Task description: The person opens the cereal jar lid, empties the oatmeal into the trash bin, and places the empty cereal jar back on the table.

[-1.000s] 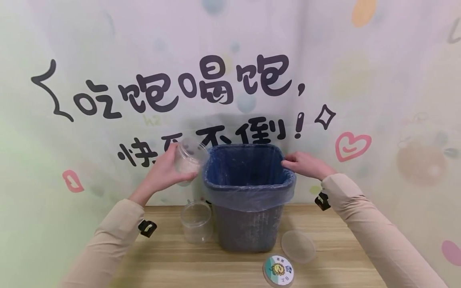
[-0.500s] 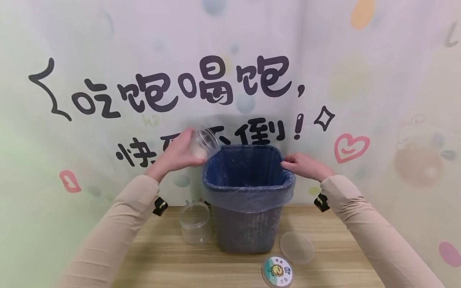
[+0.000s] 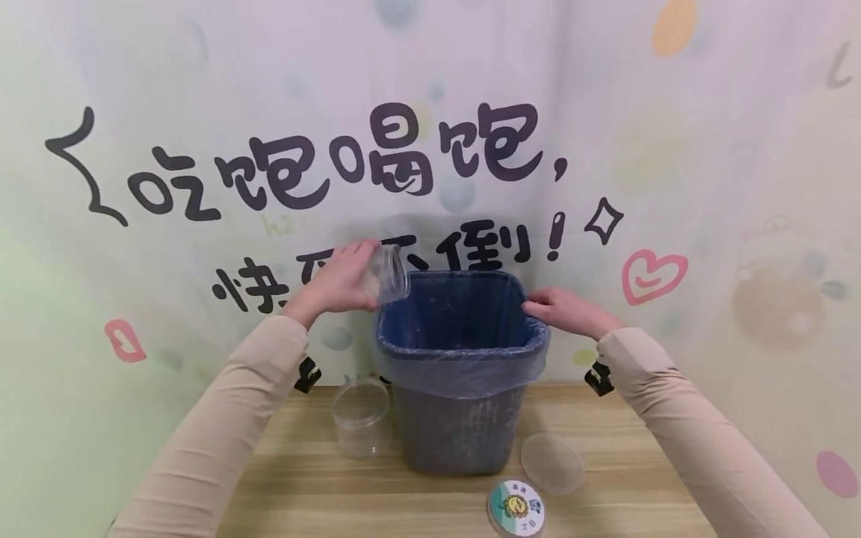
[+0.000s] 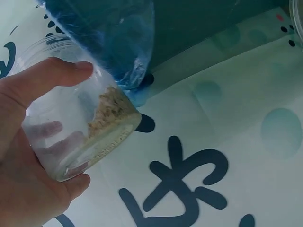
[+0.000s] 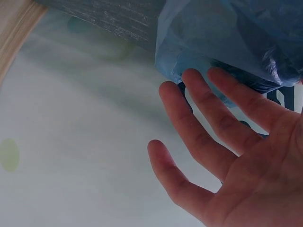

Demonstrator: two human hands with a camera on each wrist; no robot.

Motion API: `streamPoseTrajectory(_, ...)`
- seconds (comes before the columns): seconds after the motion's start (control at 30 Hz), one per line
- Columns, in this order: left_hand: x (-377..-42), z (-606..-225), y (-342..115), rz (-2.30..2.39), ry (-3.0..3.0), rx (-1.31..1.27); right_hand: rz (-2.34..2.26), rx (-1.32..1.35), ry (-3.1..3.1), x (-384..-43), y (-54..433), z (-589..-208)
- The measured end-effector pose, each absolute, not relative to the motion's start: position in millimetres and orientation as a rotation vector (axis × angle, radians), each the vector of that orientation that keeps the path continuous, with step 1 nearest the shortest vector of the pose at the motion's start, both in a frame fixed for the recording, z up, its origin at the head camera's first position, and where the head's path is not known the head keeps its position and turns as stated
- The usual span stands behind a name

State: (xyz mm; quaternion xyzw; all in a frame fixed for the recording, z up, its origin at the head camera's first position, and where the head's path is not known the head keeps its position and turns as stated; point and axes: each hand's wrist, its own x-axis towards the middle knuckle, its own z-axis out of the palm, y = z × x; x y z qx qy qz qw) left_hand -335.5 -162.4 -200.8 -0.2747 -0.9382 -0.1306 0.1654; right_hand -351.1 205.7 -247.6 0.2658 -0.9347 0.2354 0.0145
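Note:
In the head view my left hand [image 3: 343, 280] grips a clear plastic jar [image 3: 390, 275] on its side, its mouth at the bin's left rim. Brownish, crumbly stuff [image 4: 111, 111] lies in the lower part of that jar in the left wrist view. A dark trash bin [image 3: 464, 430] stands upright, lined with a thin bluish bag [image 3: 464, 373] folded over its rim. At the right rim my right hand [image 3: 572, 310] holds on near the corner. Its other fingers [image 5: 203, 127] spread loosely outside the bag in the right wrist view; the thumb is hidden there.
A second clear jar [image 3: 363, 418], lidless, stands left of the bin on the wooden table [image 3: 303, 493]. At the right front lie a translucent lid [image 3: 553, 463] and a round lid with a flower picture [image 3: 516, 508]. A printed cloth [image 3: 605, 112] hangs close behind.
My left hand has carried the jar right to the bin's left rim and tipped it further, its mouth now facing the opening. My right hand stays at the right rim.

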Motion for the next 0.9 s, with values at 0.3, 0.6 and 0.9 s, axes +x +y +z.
streamPoseTrajectory(0.3,-334.1,-189.6,-152.2,-0.143,-2.720,-0.779,0.704,0.826,-2.917,-351.0,207.6,-245.6)
streamPoseTrajectory(0.6,-328.7,-178.6,-152.3,-0.036,-2.784,-0.817,0.673,0.853,-2.921,-351.2,204.1,-244.0)
streamPoseTrajectory(0.9,-322.9,-173.3,-154.0,-0.095,-2.859,-0.799,0.634,0.883,-2.967,-350.1,203.9,-238.9)
